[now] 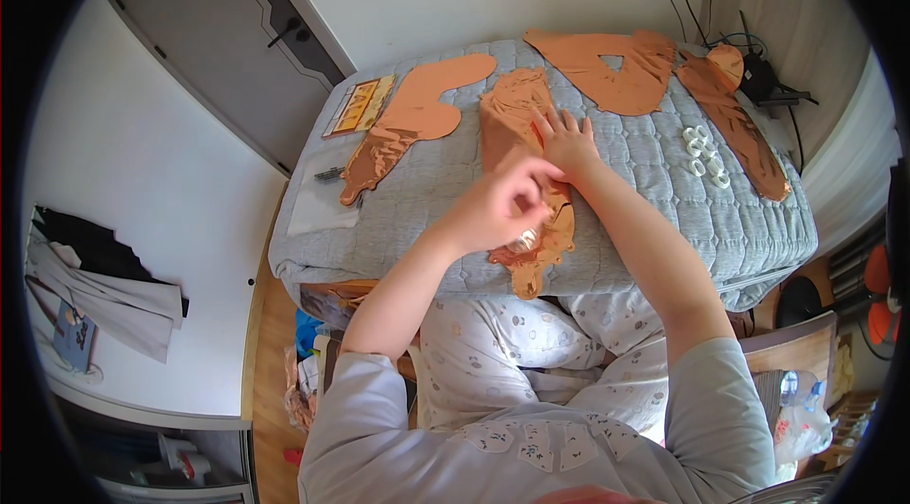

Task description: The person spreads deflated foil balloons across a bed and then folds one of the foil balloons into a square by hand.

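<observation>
In front of me a flat, rose-gold foil balloon (pixel 513 97) lies lengthwise on the quilted grey bed cover. Its near end (pixel 527 278) is crumpled and reaches the bed's front edge. My right hand (pixel 569 144) rests palm down on the balloon's right side, fingers spread. Above the near half hovers my left hand (pixel 500 208), its fingers curled and thumb bent in toward them, slightly blurred. Whatever its fingers may hold is too small to make out. A shiny silvery patch (pixel 524 240) shows just below that hand.
Other flat foil balloons lie at the left (pixel 417 106), back (pixel 621 73) and right (pixel 728 110). Several small white rings (pixel 706 158) sit right of my arm. At left are a printed card (pixel 358 106) and a pale sheet (pixel 322 205). Cables (pixel 758 77) hang behind.
</observation>
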`<state>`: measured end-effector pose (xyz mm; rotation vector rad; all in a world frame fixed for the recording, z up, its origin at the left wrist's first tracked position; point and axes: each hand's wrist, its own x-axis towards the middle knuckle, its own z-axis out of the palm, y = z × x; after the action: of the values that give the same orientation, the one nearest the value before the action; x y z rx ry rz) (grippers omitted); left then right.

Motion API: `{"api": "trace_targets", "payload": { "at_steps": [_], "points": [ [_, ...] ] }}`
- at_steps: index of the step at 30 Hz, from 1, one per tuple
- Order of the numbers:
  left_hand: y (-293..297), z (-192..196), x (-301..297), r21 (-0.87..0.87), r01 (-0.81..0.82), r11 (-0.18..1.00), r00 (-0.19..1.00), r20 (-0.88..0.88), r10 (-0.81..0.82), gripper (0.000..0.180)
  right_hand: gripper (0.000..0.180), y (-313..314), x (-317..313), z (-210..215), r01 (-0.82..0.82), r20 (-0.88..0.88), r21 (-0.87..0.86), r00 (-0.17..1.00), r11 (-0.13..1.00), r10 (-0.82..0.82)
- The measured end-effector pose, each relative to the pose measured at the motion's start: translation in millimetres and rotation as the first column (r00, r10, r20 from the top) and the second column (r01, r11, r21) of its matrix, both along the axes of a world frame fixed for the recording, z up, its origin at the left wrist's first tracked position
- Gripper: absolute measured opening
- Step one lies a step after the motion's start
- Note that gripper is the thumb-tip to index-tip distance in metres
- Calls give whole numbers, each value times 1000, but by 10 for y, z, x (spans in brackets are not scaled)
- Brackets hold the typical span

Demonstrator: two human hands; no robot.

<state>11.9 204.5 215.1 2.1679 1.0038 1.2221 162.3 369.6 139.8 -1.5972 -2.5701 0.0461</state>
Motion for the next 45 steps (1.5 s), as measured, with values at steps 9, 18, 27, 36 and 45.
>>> {"api": "trace_targets", "payload": {
  "at_steps": [9,18,27,36,45],
  "points": [
    [392,-290,-149,-531,242,812,968,191,-164,35,82,-66,-67,19,-17,14,-23,1000,1000,17],
    [1261,-606,-883,26,-415,909,754,-549,360,67,83,-109,-25,48,-3,-16,19,1000,1000,3],
    [1342,-662,-616,-126,-408,904,642,-744,186,71,67,51,-41,-187,-9,-16,127,1000,992,11],
    [1290,-730,-613,-22,-364,931,643,-729,234,68,66,18,-51,-176,-17,12,147,1000,989,15],
    [1271,-691,-675,-88,-66,994,836,-549,7,65,68,-62,-41,-65,-17,14,109,1000,994,16]
  ]
}}
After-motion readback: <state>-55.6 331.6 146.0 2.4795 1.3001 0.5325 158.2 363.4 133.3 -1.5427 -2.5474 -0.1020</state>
